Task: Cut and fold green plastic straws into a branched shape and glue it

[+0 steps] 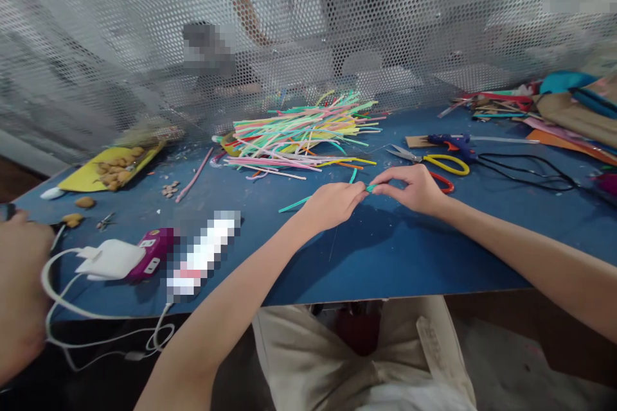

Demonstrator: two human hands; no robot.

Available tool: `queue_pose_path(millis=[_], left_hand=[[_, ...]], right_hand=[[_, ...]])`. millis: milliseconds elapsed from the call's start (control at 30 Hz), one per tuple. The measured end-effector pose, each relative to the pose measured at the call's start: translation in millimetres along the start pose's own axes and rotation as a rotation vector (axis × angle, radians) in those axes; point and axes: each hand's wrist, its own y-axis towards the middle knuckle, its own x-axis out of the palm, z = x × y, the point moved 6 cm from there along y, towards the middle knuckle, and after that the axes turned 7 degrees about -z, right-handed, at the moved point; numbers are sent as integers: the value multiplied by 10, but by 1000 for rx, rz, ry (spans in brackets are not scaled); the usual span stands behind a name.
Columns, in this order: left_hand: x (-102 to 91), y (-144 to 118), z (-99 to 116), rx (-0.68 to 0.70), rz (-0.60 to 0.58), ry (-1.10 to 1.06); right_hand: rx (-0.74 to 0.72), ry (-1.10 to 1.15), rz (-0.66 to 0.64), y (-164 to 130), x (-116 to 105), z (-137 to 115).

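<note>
Blue tabletop (385,257) backed by perforated metal mesh (120,45), scattered with craft bits. Left hand (332,203) and right hand (414,187) meeting near the middle, fingertips of both pressed together, pinching a teal pipe cleaner (370,188) between them. Long axis running left-down to right, tail (294,205) trailing past the left hand. Just behind: heap of coloured pipe cleaners (303,131); scissors (434,159) just beyond the right hand.

My blue desk (385,250) holds a straw pile (303,131), scissors (434,159), glue gun (453,141), charger (108,259), and nuts (116,170).
</note>
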Motion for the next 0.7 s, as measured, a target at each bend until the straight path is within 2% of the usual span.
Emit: queue_pose_path(millis=[100,167,233,333,433,533,667,700], left_hand=[[-10,0,18,34,44,57],[-117,-27,29,48,124,110],[-323,-93,17,19,243,154],[-709,-286,-69,-103,398,171],[-994,-613,-248,-261,458,148],[-1055,-1080,-535,-456,399,181],[-913,-1868,-1022,-750,234,200],[-848,-2056,-1132,-806,162,190]], right_hand=[[57,-12,-15,3,27,28],[74,-38,-12,5,26,57],[93,-62,8,5,0,110],[137,-70,57,-2,-76,226],[193,-56,107,-18,-156,332],[228,-44,138,-33,-200,384],[219,-36,132,-27,-191,358],[207,-39,131,-22,-185,337]])
